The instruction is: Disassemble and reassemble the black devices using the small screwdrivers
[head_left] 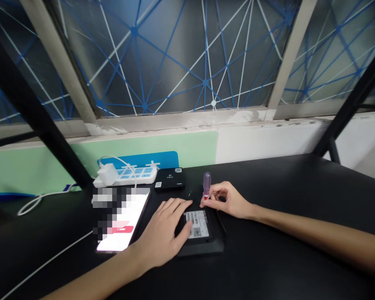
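Half drive [201,225] hidden, screwdriver [206,181] tip unseen

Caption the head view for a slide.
Left hand flat on a black labelled device, right hand holding a purple-handled screwdriver upright at its far edge.

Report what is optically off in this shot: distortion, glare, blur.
Head view: wide-angle bowing bends the window frame and black struts; the phone screen glows brightest, its upper part pixelated; the black table swallows detail; the left hand, right hand and screwdriver look sharp.
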A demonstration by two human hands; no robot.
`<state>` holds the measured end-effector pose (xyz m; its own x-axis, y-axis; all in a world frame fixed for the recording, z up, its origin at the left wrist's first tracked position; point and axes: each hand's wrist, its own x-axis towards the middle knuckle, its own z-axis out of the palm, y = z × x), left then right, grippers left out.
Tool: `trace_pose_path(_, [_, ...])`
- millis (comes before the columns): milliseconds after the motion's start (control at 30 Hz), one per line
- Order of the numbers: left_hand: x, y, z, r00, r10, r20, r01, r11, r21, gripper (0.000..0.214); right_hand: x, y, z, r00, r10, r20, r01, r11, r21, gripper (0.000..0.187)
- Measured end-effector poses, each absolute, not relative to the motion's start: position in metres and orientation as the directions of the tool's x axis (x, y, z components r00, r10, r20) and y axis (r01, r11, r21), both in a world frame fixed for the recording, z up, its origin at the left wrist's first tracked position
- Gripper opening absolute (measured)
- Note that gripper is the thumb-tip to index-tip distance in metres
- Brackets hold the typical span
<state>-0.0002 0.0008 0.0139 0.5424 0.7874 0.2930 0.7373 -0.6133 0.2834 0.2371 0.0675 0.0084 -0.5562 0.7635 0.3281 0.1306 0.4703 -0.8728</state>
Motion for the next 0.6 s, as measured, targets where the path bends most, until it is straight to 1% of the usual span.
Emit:
trace_pose_path(200, [-0.0014, -0.0002, 0.0130, 0.540, 0.786, 0.302, 0.737, -0.614, 0.281, 0.040, 0.2365, 0.0678, 0.0061, -0.563, 0.745, 0.359, 0.129, 0.508, -0.852, 0.034])
trace_pose_path(333, [-0.0011, 0.0002, 0.0134, 0.538, 0.786, 0.305, 0.739, -0.614, 0.277, 0.040, 0.2346, 0.0701, 0.0047, -0.532, 0.795, 0.292, 0.140, 0.422, -0.896, 0.036])
trace_pose_path(467, [-0.0009, 0.0003, 0.0142, 0.543, 0.784, 0.301, 0.737, -0.617, 0.277, 0.040, 0.2339, 0.0700, 0.0061, -0.512, 0.828, 0.229, 0.104, 0.325, -0.940, 0.039])
trace_pose_path(533, [-0.0011, 0.0003, 0.0140, 0.545, 0.777, 0.314, 0.731, -0.624, 0.276, 0.040, 0.2344, 0.0684, 0.0081, -0.542, 0.812, 0.217, 0.098, 0.318, -0.943, 0.037])
trace_pose_path(600, [-0.0012, 0.0005, 0.0135, 0.546, 0.774, 0.322, 0.728, -0.628, 0.274, 0.040, 0.2353, 0.0671, 0.0096, -0.573, 0.783, 0.243, 0.093, 0.357, -0.930, 0.035])
